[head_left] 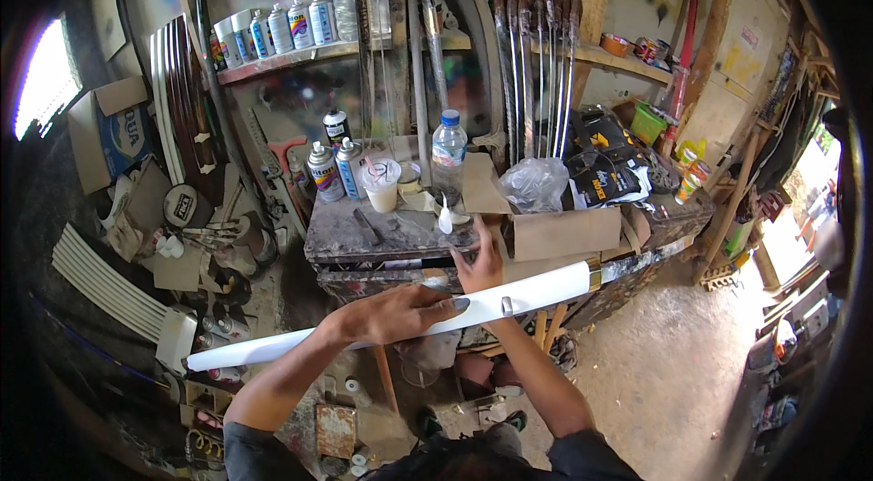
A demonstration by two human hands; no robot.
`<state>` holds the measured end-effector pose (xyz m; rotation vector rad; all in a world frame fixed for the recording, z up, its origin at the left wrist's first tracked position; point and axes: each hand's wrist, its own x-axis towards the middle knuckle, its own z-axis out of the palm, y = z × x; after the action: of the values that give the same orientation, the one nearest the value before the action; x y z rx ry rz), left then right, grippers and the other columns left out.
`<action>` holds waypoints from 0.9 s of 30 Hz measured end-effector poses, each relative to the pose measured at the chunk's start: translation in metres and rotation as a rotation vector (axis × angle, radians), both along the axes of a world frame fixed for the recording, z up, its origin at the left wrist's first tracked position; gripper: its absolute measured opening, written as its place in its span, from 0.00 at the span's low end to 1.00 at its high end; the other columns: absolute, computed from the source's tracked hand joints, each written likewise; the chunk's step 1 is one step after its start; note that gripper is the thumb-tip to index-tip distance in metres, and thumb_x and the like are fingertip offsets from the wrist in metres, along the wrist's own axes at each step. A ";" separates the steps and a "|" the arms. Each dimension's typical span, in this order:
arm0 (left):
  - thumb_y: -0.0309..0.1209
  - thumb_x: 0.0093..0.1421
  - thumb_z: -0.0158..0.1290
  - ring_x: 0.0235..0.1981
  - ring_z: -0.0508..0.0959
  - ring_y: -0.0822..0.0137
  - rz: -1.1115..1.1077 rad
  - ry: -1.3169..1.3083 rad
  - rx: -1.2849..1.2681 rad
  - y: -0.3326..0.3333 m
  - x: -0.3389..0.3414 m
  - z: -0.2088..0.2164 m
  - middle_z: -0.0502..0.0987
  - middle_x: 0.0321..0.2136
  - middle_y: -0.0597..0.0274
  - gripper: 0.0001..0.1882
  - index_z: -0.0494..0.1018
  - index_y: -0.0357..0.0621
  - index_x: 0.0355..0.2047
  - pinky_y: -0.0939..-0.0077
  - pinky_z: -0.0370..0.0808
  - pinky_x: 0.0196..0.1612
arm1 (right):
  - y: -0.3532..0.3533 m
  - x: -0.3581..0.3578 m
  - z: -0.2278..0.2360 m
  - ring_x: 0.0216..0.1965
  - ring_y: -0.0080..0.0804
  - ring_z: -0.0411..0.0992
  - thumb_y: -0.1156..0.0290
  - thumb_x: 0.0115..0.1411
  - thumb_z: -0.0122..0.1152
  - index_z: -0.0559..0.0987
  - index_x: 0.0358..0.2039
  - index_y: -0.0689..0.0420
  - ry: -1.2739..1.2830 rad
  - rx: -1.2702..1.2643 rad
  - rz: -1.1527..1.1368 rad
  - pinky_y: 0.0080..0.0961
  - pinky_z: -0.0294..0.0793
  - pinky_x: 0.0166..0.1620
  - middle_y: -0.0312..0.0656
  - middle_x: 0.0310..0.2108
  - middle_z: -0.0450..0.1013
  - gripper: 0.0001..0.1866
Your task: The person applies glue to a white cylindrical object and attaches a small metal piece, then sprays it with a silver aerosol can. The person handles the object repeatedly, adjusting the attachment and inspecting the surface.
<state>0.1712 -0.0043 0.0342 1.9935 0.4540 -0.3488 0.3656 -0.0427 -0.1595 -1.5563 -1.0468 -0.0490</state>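
A long white sheath [532, 293] lies slantwise in front of me, with a small metal loop and a brass-coloured band near its right end. A mottled grey strip continues beyond the band. My left hand [400, 313] is closed over the sheath's middle from above, its fingertips dark. My right forearm passes beneath the sheath. Beyond it, my right hand [479, 263] reaches up at the bench edge with thumb and forefinger apart, holding nothing visible; its other fingers are partly hidden. Just above those fingers is a white spoon-shaped piece [445, 219] on the cluttered workbench [336, 231].
A plastic cup [382, 185], a water bottle [448, 158] and spray cans [325, 172] stand on the bench. A clear plastic bag [535, 184] and a cardboard box [566, 235] sit to the right. White strips [105, 285] lie at the left.
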 end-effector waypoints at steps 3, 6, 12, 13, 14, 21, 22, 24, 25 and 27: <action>0.52 0.69 0.41 0.23 0.73 0.73 0.000 -0.019 0.054 0.003 -0.003 0.004 0.74 0.22 0.61 0.30 0.71 0.32 0.50 0.73 0.71 0.29 | 0.063 0.016 0.003 0.44 0.49 0.71 0.68 0.52 0.68 0.74 0.51 0.61 -0.241 -0.020 -0.211 0.40 0.71 0.46 0.54 0.48 0.71 0.26; 0.52 0.69 0.41 0.23 0.74 0.71 -0.032 0.042 -0.021 0.007 -0.005 0.012 0.76 0.23 0.60 0.31 0.71 0.32 0.51 0.72 0.72 0.30 | 0.093 0.020 0.002 0.38 0.50 0.73 0.65 0.53 0.68 0.80 0.39 0.63 -0.162 -0.249 -0.258 0.43 0.71 0.42 0.54 0.38 0.75 0.17; 0.52 0.68 0.43 0.20 0.73 0.73 0.036 0.089 0.004 0.010 -0.004 0.018 0.75 0.21 0.63 0.28 0.74 0.34 0.45 0.74 0.71 0.26 | 0.037 -0.027 -0.010 0.17 0.37 0.67 0.60 0.63 0.60 0.75 0.32 0.62 0.300 0.081 0.043 0.35 0.67 0.27 0.39 0.18 0.72 0.15; 0.52 0.68 0.43 0.19 0.73 0.73 0.031 0.121 -0.003 0.012 0.000 0.016 0.74 0.20 0.63 0.28 0.75 0.35 0.43 0.74 0.70 0.24 | 0.005 -0.039 -0.014 0.25 0.31 0.69 0.62 0.63 0.59 0.73 0.37 0.61 0.317 0.014 0.180 0.32 0.69 0.28 0.42 0.26 0.73 0.14; 0.51 0.69 0.42 0.18 0.72 0.73 0.011 0.087 -0.028 0.013 0.002 0.014 0.73 0.18 0.64 0.28 0.75 0.35 0.39 0.74 0.69 0.22 | -0.027 -0.052 -0.015 0.32 0.26 0.72 0.65 0.64 0.58 0.72 0.43 0.61 0.210 -0.082 0.276 0.29 0.70 0.29 0.44 0.34 0.73 0.14; 0.50 0.69 0.40 0.16 0.73 0.70 -0.158 -0.022 0.050 0.016 0.026 -0.005 0.71 0.15 0.60 0.29 0.76 0.33 0.33 0.69 0.70 0.21 | -0.239 -0.057 0.070 0.55 0.30 0.68 0.77 0.62 0.58 0.61 0.64 0.55 0.615 -0.514 0.861 0.30 0.71 0.55 0.40 0.50 0.72 0.30; 0.51 0.69 0.40 0.16 0.73 0.70 -0.165 -0.043 0.042 0.012 0.028 -0.007 0.71 0.15 0.60 0.29 0.76 0.33 0.32 0.70 0.70 0.21 | -0.248 -0.052 0.085 0.49 0.34 0.73 0.77 0.62 0.59 0.55 0.64 0.55 0.692 -0.367 0.850 0.34 0.77 0.47 0.44 0.48 0.72 0.33; 0.53 0.68 0.41 0.16 0.73 0.69 -0.156 0.023 0.049 0.004 0.032 -0.008 0.71 0.15 0.60 0.30 0.76 0.35 0.31 0.71 0.71 0.20 | -0.265 -0.040 0.115 0.23 0.29 0.73 0.68 0.58 0.66 0.56 0.57 0.56 0.958 -0.034 0.732 0.21 0.70 0.20 0.45 0.32 0.74 0.33; 0.53 0.68 0.41 0.17 0.73 0.70 -0.170 0.055 0.054 -0.001 0.035 -0.008 0.72 0.16 0.61 0.29 0.76 0.36 0.34 0.71 0.71 0.21 | -0.268 -0.037 0.125 0.20 0.26 0.70 0.64 0.58 0.66 0.61 0.54 0.57 1.019 0.069 0.601 0.16 0.63 0.16 0.39 0.26 0.73 0.29; 0.52 0.69 0.40 0.18 0.73 0.71 -0.201 0.121 0.072 -0.009 0.038 -0.005 0.73 0.18 0.63 0.28 0.76 0.38 0.38 0.72 0.71 0.24 | -0.261 -0.027 0.135 0.15 0.21 0.66 0.60 0.61 0.63 0.67 0.51 0.58 0.965 0.249 0.430 0.14 0.59 0.14 0.35 0.22 0.69 0.24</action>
<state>0.2094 -0.0137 0.0289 2.1014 0.3458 -0.5884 0.3387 -0.3039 -0.0244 -0.9031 -0.5328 0.7668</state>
